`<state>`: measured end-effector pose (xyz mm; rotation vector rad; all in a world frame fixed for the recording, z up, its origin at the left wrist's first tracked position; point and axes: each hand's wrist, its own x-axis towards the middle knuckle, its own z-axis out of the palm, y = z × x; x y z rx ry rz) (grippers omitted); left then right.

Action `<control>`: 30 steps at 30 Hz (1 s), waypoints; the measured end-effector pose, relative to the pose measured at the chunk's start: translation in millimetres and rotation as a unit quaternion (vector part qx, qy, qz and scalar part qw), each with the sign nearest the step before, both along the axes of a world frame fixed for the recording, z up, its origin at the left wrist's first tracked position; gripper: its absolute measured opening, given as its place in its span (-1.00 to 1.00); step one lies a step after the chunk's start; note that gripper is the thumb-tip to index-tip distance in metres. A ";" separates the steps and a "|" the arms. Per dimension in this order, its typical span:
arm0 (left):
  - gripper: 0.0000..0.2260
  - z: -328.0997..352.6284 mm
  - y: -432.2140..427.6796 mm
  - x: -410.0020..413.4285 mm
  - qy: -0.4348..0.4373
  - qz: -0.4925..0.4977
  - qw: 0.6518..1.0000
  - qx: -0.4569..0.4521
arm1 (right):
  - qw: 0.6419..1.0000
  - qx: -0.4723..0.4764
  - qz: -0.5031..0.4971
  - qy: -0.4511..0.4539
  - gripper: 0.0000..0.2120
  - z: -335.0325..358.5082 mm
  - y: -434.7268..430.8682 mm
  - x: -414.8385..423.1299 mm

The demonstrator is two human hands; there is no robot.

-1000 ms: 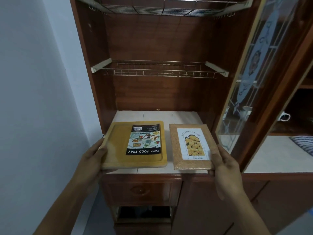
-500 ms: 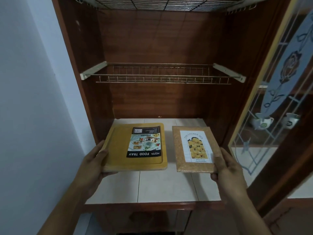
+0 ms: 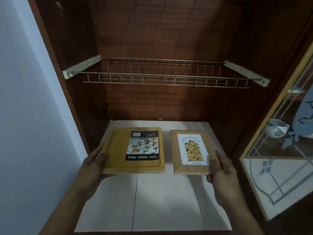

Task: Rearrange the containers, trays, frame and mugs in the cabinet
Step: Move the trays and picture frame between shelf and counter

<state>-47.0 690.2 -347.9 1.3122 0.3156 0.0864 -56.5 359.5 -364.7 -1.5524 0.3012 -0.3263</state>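
Left hand (image 3: 94,167), 7 o'clock: grips tray (image 3: 118,150) by its left edge. Right hand (image 3: 221,170), 5 o'clock: grips frame (image 3: 191,151) by its right edge. Both lie flat over shelf (image 3: 166,200), apart. Frame long axis 6–12, top toward 12; tray label reads inverted.

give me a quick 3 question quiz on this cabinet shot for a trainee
1. True or false: the left hand holds the picture frame.
2. Where is the yellow food tray relative to the frame? A) to its left B) stacked on top of it C) up on the wire rack
3. Fill in: a mug shows behind the glass ___ on the right.

Key
1. False: the right hand grips the frame; the left grips the tray.
2. A
3. door
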 end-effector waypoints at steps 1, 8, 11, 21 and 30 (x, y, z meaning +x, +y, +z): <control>-0.66 -1.4 2.6 6.1 0.002 -0.001 1.000 -0.001 | 1.000 -0.001 0.003 0.000 -0.64 -1.8 2.7 4.9; -0.65 -12.4 14.3 48.6 0.003 -0.004 1.000 -0.005 | 1.000 0.024 -0.004 0.013 -0.59 -16.1 15.6 38.3; -0.68 -22.1 15.2 63.8 0.015 0.001 1.000 0.002 | 0.999 0.028 -0.010 0.024 -0.55 -22.2 14.9 50.8; -0.66 -51.8 12.4 108.5 0.029 0.011 0.999 0.022 | 0.999 0.014 0.015 0.047 -0.71 -36.7 8.0 95.5; -0.64 -69.0 7.1 129.5 0.035 0.017 0.999 0.037 | 0.999 0.016 0.035 0.038 -0.80 -47.0 2.9 126.5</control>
